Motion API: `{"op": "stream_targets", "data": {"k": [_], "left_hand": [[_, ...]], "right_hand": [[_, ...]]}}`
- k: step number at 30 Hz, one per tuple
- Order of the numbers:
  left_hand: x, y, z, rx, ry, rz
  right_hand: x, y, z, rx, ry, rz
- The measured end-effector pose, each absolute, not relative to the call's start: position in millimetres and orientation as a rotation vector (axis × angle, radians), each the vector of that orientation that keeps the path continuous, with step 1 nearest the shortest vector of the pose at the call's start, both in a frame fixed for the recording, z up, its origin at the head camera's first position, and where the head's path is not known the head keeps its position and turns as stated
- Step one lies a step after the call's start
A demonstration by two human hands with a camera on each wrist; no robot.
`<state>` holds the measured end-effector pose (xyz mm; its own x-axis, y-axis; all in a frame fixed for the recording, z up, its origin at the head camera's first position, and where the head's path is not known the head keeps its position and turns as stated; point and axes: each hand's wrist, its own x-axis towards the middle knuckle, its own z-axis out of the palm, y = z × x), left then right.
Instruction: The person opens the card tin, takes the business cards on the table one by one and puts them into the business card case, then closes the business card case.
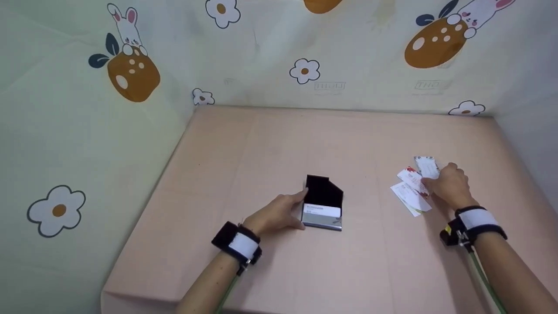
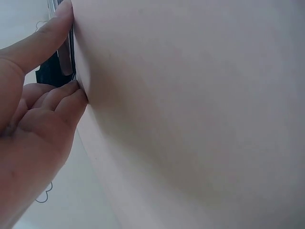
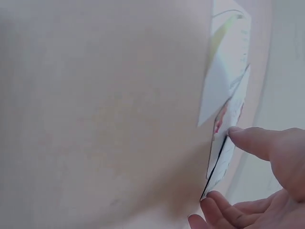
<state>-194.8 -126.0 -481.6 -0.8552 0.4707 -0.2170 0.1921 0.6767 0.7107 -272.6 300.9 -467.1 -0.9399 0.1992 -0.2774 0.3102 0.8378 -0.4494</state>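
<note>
An opened business card case (image 1: pixel 322 221) with a black lining lies on the table, and a white card (image 1: pixel 321 210) shows inside it. My left hand (image 1: pixel 279 213) holds the case along its left side, thumb at the near corner and fingers farther up the edge. To the right, several printed business cards (image 1: pixel 409 198) overlap in a loose fan. My right hand (image 1: pixel 451 186) pinches a card at the right of this fan. In the right wrist view the thumb lies on the face of that card (image 3: pixel 223 164), with fingertips at its edge.
A pale pink cloth covers the table (image 1: pixel 270 148). Behind it and to the left hang walls of printed fabric (image 1: pixel 261 56) with flowers and rabbits. Both wrists wear strapped cameras, each trailing a green cable (image 1: pixel 484 279).
</note>
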Motion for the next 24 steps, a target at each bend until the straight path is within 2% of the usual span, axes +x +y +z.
{"op": "stream_targets", "data": {"k": [9,24], "left_hand": [[-195.0,-125.9,-482.0,0.521,2.500,1.005],[-196.8,-126.3,-482.0,0.534,2.501,1.009]], "right_hand": [[-272.5,301.9,-466.7,0.494,2.761,-0.756],[-267.6,298.0,-477.9,0.458,2.930,-0.860]]}}
